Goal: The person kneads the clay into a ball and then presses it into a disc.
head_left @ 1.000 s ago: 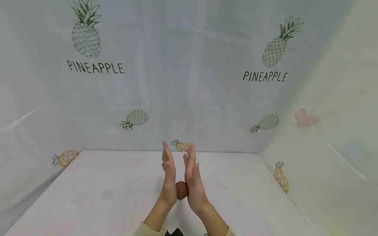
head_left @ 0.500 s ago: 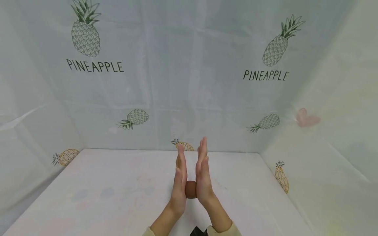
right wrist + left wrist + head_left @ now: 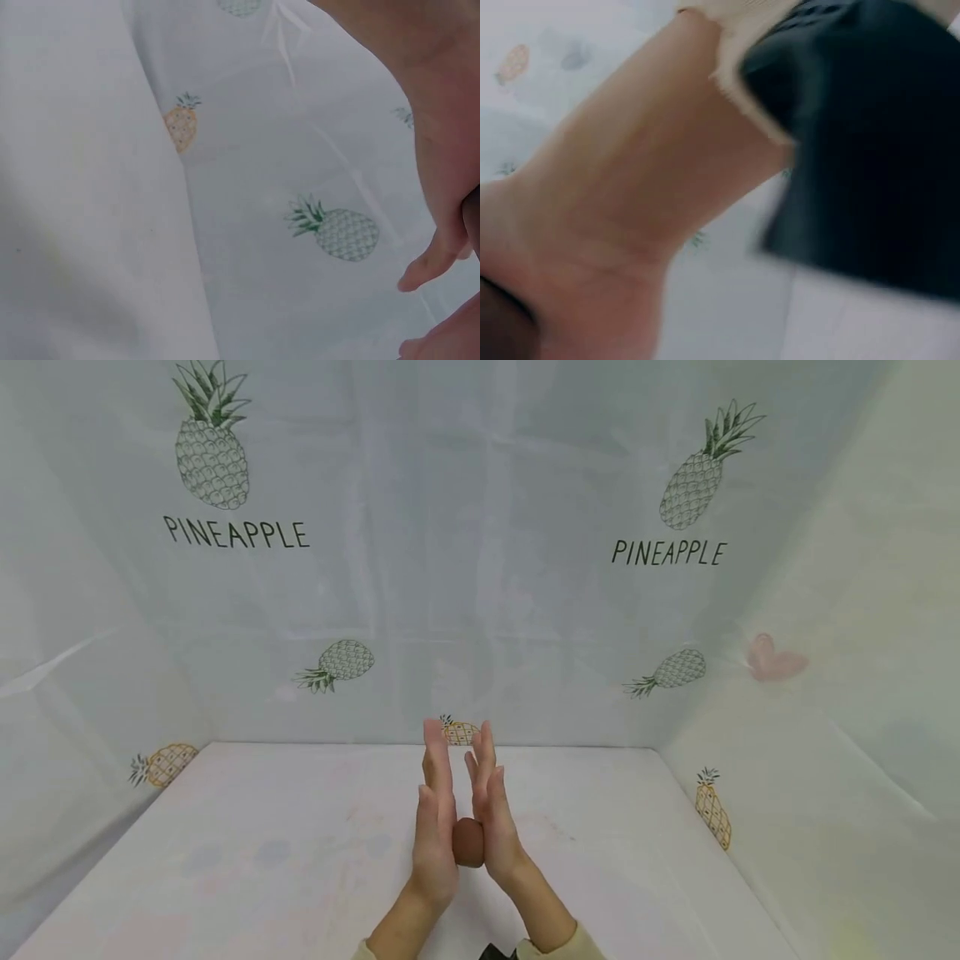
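Note:
In the head view a small brown lump of clay [image 3: 468, 842] sits between two upright palms, low over the table. My left hand [image 3: 435, 843] presses its left side with the heel of the palm, fingers straight and slightly blurred. On the other side my right hand [image 3: 498, 831] bears against the lump, its fingers pointing up and a little apart. The lump looks rounded with a flattened side. A dark edge of the clay [image 3: 506, 322] shows at the lower left of the left wrist view. Fingers [image 3: 431, 266] show in the right wrist view.
A white table [image 3: 285, 860] with faint coloured marks lies beneath. Pale sheets printed with pineapples [image 3: 345, 660] hang behind it and at both sides. Beige sleeves [image 3: 566, 943] cover the forearms, and a black device [image 3: 877, 150] is close in the left wrist view.
Both hands shifted right with the clay, then came back left. They slide against each other, the left fingertips now a little higher than half a second ago. The clay has turned between the palms.

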Demonstrator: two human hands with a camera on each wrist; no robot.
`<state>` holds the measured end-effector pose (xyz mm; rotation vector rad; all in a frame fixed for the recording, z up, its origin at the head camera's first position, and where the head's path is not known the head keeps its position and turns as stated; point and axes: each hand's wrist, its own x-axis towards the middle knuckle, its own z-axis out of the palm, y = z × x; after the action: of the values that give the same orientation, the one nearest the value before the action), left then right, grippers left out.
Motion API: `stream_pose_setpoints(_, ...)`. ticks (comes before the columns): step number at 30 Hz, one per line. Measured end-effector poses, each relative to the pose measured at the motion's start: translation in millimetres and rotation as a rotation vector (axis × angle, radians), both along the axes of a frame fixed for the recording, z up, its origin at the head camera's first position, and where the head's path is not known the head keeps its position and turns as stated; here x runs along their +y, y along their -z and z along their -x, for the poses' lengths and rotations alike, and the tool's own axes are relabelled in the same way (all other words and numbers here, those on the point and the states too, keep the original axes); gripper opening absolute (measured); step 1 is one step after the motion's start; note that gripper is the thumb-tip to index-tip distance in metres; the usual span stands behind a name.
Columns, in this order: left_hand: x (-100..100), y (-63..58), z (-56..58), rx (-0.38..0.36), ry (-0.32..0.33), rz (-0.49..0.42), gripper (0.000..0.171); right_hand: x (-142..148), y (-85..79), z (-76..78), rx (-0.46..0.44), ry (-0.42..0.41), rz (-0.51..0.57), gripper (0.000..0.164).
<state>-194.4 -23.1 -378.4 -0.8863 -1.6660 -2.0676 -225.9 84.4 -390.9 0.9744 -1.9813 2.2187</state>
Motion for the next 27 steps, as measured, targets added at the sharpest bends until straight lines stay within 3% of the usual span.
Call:
stream_pose_setpoints(7,-21,-13.2,3.2,0.049,-0.098,-0.068,0.062,-19,6.3,-9.4,-0.027,-0.077,-0.021,0.058)
stream_pose_setpoints(13,-33,-11.8,14.6,0.051,-0.236,-0.071,0.066,-26,1.2,-23.2,-0.087,-0.112,0.014,0.058)
stream_pose_setpoints(16,-36,-8.2,20.6,0.034,-0.267,-0.078,0.067,-25,-2.9,-28.9,-0.092,-0.119,0.015,0.057)
stream_pose_setpoints(22,-33,3.1,29.0,-0.05,-0.272,-0.01,0.067,-21,-10.6,-34.3,-0.015,-0.092,0.001,0.06)
stream_pose_setpoints(27,-20,14.0,30.1,-0.106,-0.217,0.059,0.067,-15,-14.8,-28.9,0.027,-0.038,0.014,0.062)
